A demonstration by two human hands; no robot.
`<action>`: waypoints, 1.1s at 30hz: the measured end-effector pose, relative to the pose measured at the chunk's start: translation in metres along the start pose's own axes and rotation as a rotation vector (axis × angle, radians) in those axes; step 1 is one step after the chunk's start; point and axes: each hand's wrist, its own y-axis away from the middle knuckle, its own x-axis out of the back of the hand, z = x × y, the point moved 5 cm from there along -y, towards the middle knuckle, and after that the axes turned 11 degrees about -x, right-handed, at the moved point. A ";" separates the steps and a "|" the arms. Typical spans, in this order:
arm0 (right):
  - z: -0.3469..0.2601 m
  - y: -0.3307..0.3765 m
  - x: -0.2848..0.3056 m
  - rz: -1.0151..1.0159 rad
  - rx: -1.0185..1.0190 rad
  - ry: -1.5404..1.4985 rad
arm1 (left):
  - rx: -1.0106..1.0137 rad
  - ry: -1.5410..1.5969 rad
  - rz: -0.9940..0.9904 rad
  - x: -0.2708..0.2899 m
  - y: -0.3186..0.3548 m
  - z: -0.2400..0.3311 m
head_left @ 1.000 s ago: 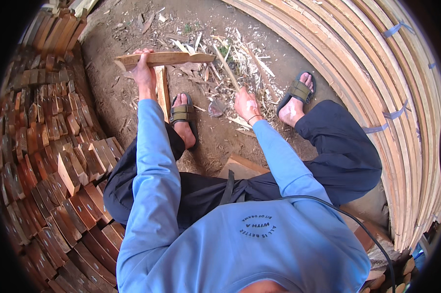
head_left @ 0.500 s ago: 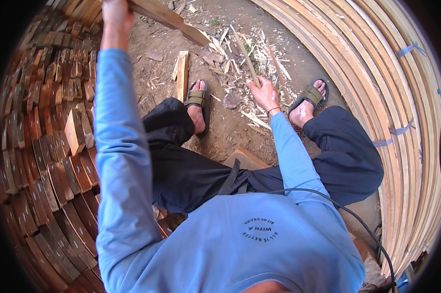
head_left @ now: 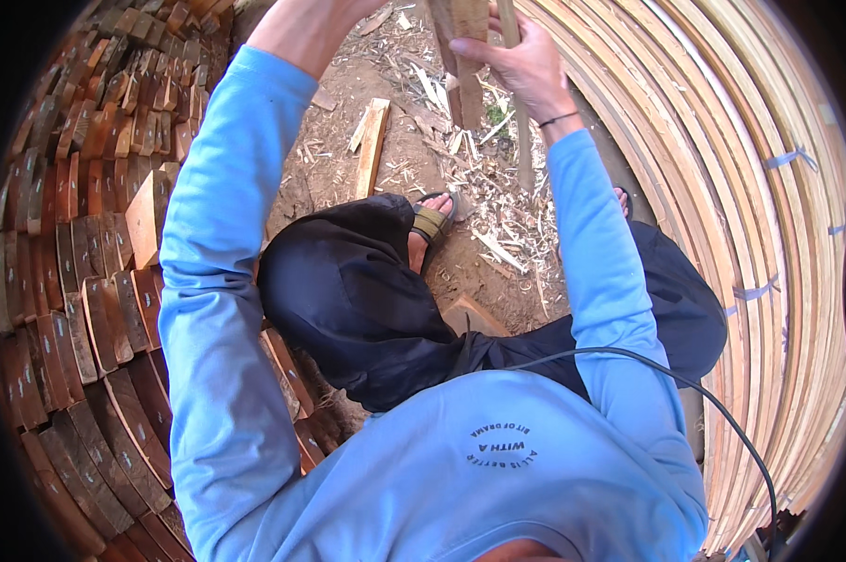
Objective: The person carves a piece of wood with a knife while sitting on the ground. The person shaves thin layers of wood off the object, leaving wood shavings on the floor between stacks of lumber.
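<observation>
My right hand (head_left: 531,66) is closed around a long thin tan strip (head_left: 526,155) that points down; whether it is wood or a blade seen edge-on I cannot tell. Its thumb lies against a wooden board (head_left: 465,80), which stands nearly upright in the air with a narrowed lower end. At the top edge, my left hand (head_left: 334,11) reaches toward the board, and the picture cuts off its fingers. The board's upper end is also out of view.
Stacked dark wood pieces (head_left: 95,309) rise on my left, with a pale block (head_left: 147,220) jutting out. Long bent light planks (head_left: 723,169) tied with strips line my right. Shavings (head_left: 498,220) and a loose stick (head_left: 372,145) lie on the dirt. A black cable (head_left: 713,398) crosses my right side.
My left hand has moved right, and the board has swung from slanting to nearly upright. My right hand has risen with the strip to the board; the strip now points down.
</observation>
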 end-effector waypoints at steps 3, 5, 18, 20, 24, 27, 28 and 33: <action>0.010 0.001 -0.011 -0.074 -0.060 -0.020 | 0.096 -0.077 -0.026 0.003 0.011 0.001; 0.030 0.002 0.000 -0.033 -0.168 0.069 | 0.113 -0.219 -0.076 0.007 0.023 -0.007; 0.049 -0.001 0.093 0.195 -0.242 0.024 | 1.110 -1.108 -0.259 0.152 0.409 -0.382; 0.041 -0.002 0.120 0.237 -0.304 0.093 | 1.107 -1.147 -0.253 0.128 0.389 -0.376; 0.028 0.000 0.132 0.344 -0.322 0.047 | 1.057 -1.100 -0.282 0.124 0.360 -0.367; 0.023 -0.002 0.125 0.366 -0.307 0.007 | 0.765 -1.131 -0.348 0.104 0.320 -0.373; 0.025 -0.003 0.127 0.329 -0.254 0.027 | 0.699 -1.132 -0.399 0.089 0.301 -0.374; 0.034 0.003 0.126 0.284 -0.342 0.006 | 0.485 -0.982 -0.456 0.005 0.243 -0.393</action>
